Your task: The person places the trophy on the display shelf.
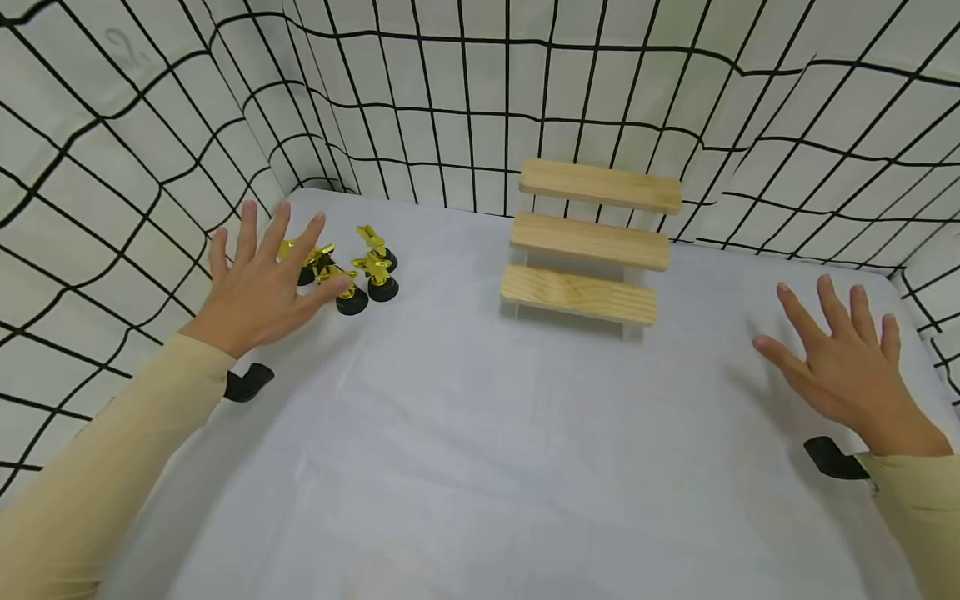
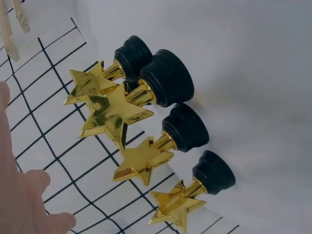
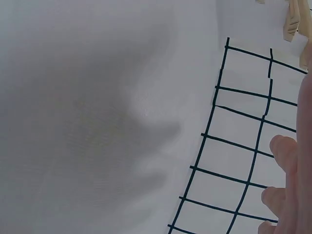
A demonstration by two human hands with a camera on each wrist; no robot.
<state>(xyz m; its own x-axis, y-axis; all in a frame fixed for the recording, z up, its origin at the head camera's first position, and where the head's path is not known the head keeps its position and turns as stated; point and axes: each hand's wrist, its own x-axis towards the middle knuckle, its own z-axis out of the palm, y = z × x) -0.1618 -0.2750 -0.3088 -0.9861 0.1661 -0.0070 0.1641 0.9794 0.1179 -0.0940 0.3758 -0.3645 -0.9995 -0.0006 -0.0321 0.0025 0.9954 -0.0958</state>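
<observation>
Several small star trophies (image 2: pixel 117 114), gold on black round bases, stand in a cluster at the back left of the white surface. My left hand (image 1: pixel 262 279) hovers at them with fingers spread, overlapping part of the group in the head view; it holds nothing. In the left wrist view its fingers (image 2: pixel 36 183) show at the left edge, apart from the trophies. Far to the right, my right hand (image 1: pixel 847 367) is held over the surface, fingers spread and nothing in it. Its fingers (image 3: pixel 282 151) and its shadow on the cloth appear in the right wrist view.
A three-step wooden rack (image 1: pixel 585 242) with pale plank shelves stands at the back, right of centre. White walls with a black line grid (image 1: pixel 468 112) enclose the back and both sides. The white cloth (image 1: pixel 465 450) has faint creases. Each wrist carries a black mount (image 1: pixel 250 383).
</observation>
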